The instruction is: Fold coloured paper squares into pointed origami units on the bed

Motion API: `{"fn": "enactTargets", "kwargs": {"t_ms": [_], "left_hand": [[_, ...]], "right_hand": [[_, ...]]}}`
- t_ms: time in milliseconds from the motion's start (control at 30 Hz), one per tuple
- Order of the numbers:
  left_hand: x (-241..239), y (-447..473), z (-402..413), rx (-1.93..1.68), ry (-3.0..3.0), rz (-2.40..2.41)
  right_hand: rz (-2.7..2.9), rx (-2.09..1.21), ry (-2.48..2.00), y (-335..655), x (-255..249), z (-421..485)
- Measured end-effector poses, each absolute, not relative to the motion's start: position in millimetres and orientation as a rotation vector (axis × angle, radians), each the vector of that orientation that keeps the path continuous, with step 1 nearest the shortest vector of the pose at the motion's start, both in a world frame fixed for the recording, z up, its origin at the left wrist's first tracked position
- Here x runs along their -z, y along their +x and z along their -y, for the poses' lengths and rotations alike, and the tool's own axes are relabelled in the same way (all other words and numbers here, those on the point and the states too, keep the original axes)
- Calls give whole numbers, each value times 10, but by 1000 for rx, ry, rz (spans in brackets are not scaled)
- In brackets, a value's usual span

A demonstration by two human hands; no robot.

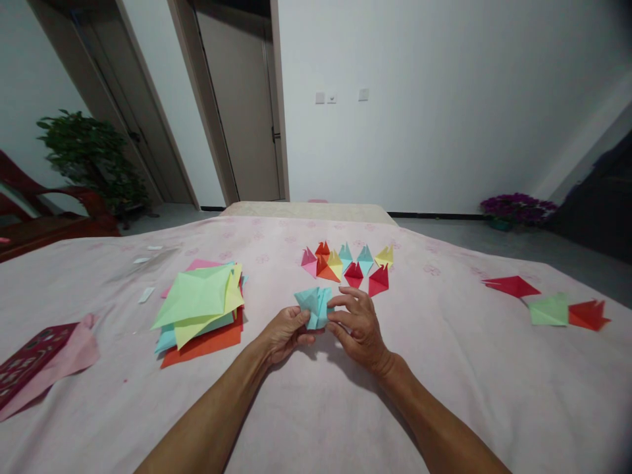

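Both hands meet at the middle of the pink sheet (444,368), which seems to cover a bed, though the view does not settle that. The left hand (286,332) pinches the lower left edge of a half-folded blue paper (315,306) between thumb and fingers. The right hand (358,322) pinches its right side, with the other fingers curled loosely over it. The blue paper is held just above the sheet, touching both hands, with its upper flaps fanned open.

Just beyond it lies a cluster (345,263) of about nine small folded pieces in pink, red, orange, yellow and blue, all pointed and much alike, so these look finished. Well apart to the right lie a red piece (511,286), a green piece (549,311) and another red one (587,315), flatter and seemingly less worked.

To the left sits a stack (200,309) of flat coloured sheets, green on top and orange at the bottom, so plenty of paper looks unfolded. The blue paper seems partway: creased and opened, not yet the sharp shape of the cluster. At the far left are a pink paper (74,355) and a dark red card (29,359).
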State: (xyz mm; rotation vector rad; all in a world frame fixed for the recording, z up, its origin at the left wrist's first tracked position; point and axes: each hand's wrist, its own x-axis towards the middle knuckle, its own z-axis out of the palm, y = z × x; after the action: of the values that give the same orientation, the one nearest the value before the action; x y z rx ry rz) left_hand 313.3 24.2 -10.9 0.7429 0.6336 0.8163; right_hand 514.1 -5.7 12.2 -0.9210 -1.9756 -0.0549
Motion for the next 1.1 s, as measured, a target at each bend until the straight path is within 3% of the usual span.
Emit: {"fn": "enactTargets", "kwargs": {"t_ms": [700, 1100], "left_hand": [[157, 3208, -189, -765, 822, -650], [126, 3353, -82, -959, 871, -654]], "right_hand": [[1885, -253, -903, 5017, -148, -17], [1713, 196, -1018, 4949, -100, 93]]}}
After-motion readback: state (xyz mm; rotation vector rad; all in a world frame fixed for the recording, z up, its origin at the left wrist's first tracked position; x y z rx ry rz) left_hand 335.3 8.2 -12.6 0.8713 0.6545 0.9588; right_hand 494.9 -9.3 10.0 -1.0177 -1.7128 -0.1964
